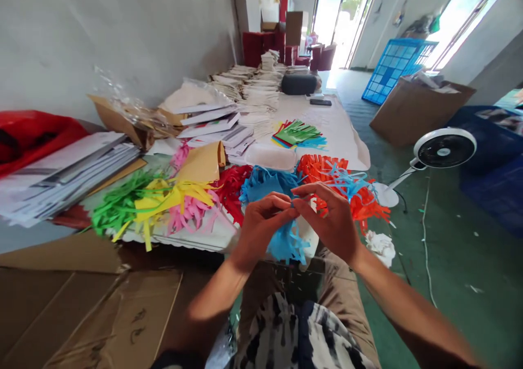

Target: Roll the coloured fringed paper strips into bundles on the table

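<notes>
My left hand [265, 224] and my right hand [333, 222] meet over the table's front edge, fingertips pinched together on a small bit of blue paper. Blue fringed paper [288, 243] hangs just below the fingers; how it joins the pinched bit is hidden by my hands. Behind them lies a pile of blue fringed paper [269, 181]. Red-orange fringed paper [322, 167] with light blue strips on it is to the right, dark red fringe [232, 189] to the left. Further left are yellow [175, 197], pink [190, 213] and green [118, 200] fringes.
A fan of multicoloured fringed sheets [300, 133] lies farther back, with a phone [321, 102] and a dark case [300, 84] beyond. Paper stacks [65, 167] line the left. A white fan [443, 148] stands right; a cardboard box [122, 314] is low left.
</notes>
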`<state>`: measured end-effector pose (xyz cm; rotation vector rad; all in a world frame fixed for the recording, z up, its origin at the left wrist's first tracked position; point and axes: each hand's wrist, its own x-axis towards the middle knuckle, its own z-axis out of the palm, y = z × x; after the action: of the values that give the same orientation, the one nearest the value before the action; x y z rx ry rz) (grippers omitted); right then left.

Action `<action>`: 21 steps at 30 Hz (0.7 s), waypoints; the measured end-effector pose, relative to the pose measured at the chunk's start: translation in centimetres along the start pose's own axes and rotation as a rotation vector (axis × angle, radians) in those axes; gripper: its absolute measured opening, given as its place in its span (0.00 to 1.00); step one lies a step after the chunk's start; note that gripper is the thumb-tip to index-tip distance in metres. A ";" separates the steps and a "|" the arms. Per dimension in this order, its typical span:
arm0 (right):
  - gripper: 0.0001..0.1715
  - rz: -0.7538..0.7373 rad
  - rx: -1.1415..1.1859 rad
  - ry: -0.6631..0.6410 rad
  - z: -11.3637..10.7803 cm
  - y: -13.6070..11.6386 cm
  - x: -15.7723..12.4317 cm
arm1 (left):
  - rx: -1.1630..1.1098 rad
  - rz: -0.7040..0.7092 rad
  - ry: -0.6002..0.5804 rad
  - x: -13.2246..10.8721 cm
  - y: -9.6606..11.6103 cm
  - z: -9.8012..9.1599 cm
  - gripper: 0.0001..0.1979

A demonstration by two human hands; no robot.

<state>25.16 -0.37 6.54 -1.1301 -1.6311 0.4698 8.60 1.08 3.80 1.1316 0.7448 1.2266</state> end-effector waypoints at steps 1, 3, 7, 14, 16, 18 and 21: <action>0.04 0.012 -0.003 -0.001 0.5 0.0 0.1 | -0.001 -0.006 0.003 -0.1 -0.2 -0.3 0.09; 0.06 0.023 -0.018 -0.007 1.3 0.2 0.0 | 0.008 -0.019 0.030 -0.3 -0.6 -0.9 0.09; 0.09 0.005 -0.018 -0.018 2.9 0.8 0.1 | 0.038 -0.013 0.154 -0.6 -1.9 -2.2 0.09; 0.18 0.101 -0.220 -0.298 5.9 6.7 7.9 | -0.056 -0.104 0.361 -0.3 -3.3 -5.6 0.21; 0.19 0.128 -0.535 -0.329 6.8 9.5 11.5 | -0.048 -0.148 0.352 -0.4 -3.6 -6.5 0.20; 0.17 0.166 -0.650 -0.352 7.9 12.0 14.6 | -0.049 -0.210 0.338 -0.8 -4.0 -7.1 0.18; 0.13 0.231 -0.783 -0.413 9.7 14.5 17.2 | -0.097 -0.300 0.340 -1.4 -4.5 -7.4 0.18</action>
<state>22.65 23.30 0.96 -1.9090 -2.1372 0.2062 3.03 1.81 -2.93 0.7072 1.0575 1.1949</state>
